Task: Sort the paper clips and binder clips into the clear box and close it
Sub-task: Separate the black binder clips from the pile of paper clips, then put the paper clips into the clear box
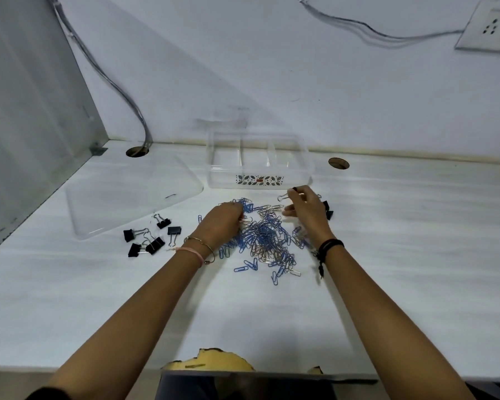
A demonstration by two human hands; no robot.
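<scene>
sorting | right grip [303, 210] pinches a binder clip [294, 189] (lift it free of tangles) | left grip [223, 223] buried in paper clips [266, 238], closure unclear | use separate clear box [260, 180] compartments

Glossy clear plastic box [260, 166], wire paper clips [267, 238], matt white tabletop [416, 226].

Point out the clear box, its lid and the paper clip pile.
clear box [228, 179]: head view, front wall.
lid [130, 200]: head view, flat middle.
paper clip pile [264, 235]: head view, centre of the heap.
</scene>
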